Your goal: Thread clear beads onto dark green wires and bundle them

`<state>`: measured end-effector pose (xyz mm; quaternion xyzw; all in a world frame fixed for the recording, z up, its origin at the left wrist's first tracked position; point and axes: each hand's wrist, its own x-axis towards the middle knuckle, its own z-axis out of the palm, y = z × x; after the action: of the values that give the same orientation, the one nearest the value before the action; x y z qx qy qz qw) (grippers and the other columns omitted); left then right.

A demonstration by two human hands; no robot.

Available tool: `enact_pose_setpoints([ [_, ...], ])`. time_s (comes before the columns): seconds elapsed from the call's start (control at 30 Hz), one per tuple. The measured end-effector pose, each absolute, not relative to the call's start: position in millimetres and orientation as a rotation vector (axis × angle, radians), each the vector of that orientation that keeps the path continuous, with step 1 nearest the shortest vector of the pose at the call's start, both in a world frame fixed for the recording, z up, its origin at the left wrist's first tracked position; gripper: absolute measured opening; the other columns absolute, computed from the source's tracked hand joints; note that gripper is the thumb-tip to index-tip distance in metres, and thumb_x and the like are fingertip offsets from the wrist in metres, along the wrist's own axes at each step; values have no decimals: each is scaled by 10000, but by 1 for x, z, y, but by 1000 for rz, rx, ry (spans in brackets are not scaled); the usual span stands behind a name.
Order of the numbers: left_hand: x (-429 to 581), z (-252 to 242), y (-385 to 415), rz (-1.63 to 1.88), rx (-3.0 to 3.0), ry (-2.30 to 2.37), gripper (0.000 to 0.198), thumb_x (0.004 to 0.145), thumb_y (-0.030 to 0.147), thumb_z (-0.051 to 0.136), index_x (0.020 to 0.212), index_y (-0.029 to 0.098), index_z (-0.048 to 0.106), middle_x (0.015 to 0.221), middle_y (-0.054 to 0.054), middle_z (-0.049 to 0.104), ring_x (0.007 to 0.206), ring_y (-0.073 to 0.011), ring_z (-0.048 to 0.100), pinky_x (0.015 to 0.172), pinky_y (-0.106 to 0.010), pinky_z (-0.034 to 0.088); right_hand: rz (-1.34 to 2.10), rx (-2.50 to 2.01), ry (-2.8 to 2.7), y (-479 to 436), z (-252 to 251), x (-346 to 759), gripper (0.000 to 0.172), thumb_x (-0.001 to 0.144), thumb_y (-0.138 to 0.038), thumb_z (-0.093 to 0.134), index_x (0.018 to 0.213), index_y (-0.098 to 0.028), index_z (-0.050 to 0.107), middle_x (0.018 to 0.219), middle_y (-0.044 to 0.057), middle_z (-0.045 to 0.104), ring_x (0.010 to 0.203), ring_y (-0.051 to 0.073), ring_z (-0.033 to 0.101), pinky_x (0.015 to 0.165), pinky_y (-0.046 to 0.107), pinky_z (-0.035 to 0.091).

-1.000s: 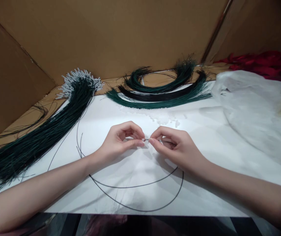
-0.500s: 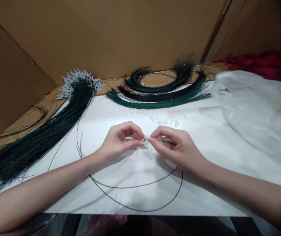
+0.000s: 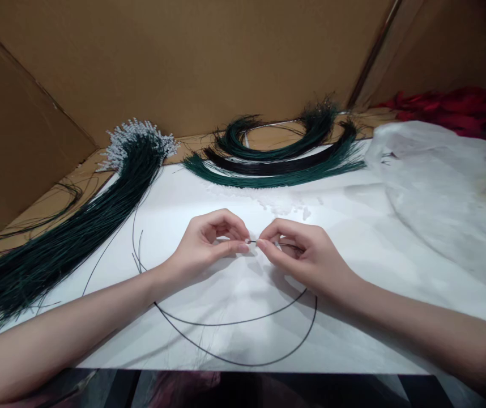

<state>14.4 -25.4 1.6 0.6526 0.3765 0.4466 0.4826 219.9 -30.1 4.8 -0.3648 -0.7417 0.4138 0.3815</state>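
My left hand (image 3: 211, 241) and my right hand (image 3: 300, 255) meet fingertip to fingertip over a white sheet (image 3: 209, 198). Each hand is pinched shut on an end of thin dark wire (image 3: 234, 323), whose loops curve down and under my wrists on the sheet. A tiny pale piece (image 3: 248, 242) sits right where the two pinches meet; I cannot tell which hand holds it.
A long bundle of dark green wires with white tips (image 3: 77, 226) lies at the left. Curved green and black wire bundles (image 3: 277, 161) lie at the back. A translucent plastic bag (image 3: 442, 187) fills the right, red material (image 3: 451, 110) lies behind it. Brown cardboard walls (image 3: 183, 56) surround the sheet.
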Motion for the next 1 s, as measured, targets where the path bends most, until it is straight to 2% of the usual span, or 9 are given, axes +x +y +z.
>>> enact_pose_setpoints([
  [0.77,12,0,-25,1033,1646,888,192,712,90,789,848,155,669,814,-6,670,732,-90,619,706,-193,515,1027,-935,-1936,-29,2,219,117,856,-153,601,741,-142,624,504,-101,246,442,42,220,435,210,196],
  [1.0,14,0,-25,1002,1682,916,189,713,142,801,846,152,667,801,-12,663,708,-97,604,679,-204,509,981,-937,-1966,-29,3,220,106,839,-119,603,738,-136,629,500,-104,240,442,41,214,438,207,202],
])
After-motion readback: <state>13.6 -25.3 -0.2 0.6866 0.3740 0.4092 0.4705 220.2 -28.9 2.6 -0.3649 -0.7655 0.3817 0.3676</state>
